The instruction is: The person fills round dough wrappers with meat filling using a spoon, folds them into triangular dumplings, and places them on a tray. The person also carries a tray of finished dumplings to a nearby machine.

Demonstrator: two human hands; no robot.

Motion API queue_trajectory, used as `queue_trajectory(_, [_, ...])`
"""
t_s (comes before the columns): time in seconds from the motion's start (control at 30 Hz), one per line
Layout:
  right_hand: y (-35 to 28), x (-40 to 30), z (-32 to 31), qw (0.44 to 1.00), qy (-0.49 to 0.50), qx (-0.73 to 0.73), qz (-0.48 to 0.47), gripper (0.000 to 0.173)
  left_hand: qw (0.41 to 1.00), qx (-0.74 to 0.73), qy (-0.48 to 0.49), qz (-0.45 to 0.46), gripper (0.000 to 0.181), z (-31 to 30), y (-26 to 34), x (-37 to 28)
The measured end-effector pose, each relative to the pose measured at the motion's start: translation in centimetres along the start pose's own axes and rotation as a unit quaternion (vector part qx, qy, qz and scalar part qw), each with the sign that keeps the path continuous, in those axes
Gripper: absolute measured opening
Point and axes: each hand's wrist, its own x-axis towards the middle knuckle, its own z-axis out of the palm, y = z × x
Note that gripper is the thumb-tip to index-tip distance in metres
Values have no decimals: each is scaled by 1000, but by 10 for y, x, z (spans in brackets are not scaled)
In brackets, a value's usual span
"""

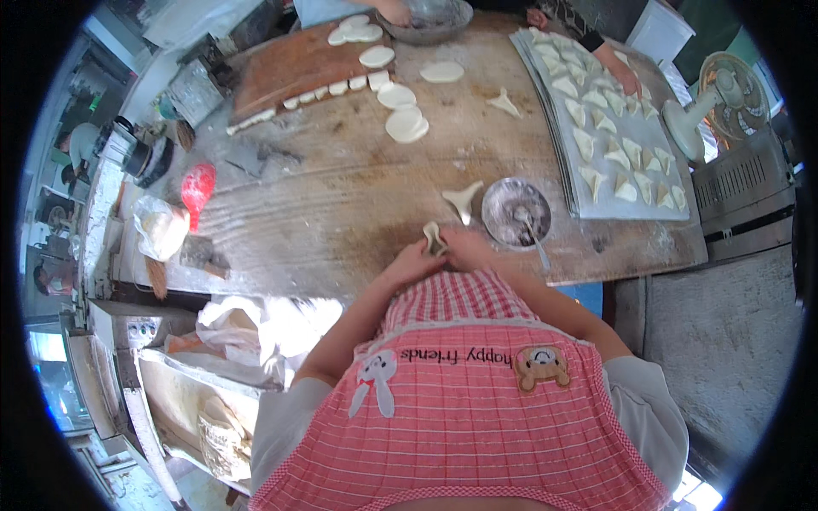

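Observation:
At the table's near edge, my left hand [412, 260] and my right hand [468, 248] both grip one piece of dough [434, 239], partly folded with raised edges. My fingers cover its lower part. Just beyond my right hand lies a three-pointed folded dough piece [464, 200]. To its right stands a metal bowl [492, 220] with dark filling and a spoon [532, 231] leaning on its rim. Farther off, another three-pointed dough piece [505, 103] rests on the wooden table [332, 217]. Flat dough rounds [406, 124] lie beyond my hands, some overlapping.
Trays [629, 205] at the right hold many triangular dough pieces; a co-worker's hand [623, 73] reaches over them. Another person's hand [395, 11] is in a large bowl [434, 25]. Cut dough lumps [339, 88] line a reddish board [281, 70]. A red scoop [199, 185] lies left; a fan [725, 96] stands right.

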Motion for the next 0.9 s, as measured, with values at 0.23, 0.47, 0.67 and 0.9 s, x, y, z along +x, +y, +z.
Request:
queue_trajectory(0.23, [4,14,22,993,-9,-96,-70,29,914,393,39,98,31,-25,-32,22])
queue_trajectory(0.47, [0,22,19,990,-85,-106,-40,32,895,434,-11,106,21,-29,-9,24])
queue_trajectory(0.67, [16,18,44,998,34,-51,-12,32,896,435,29,87,21,-21,-1,9])
queue_trajectory(0.9, [20,5,36,982,-20,178,66,45,938,317,74,118,26,-20,-41,13])
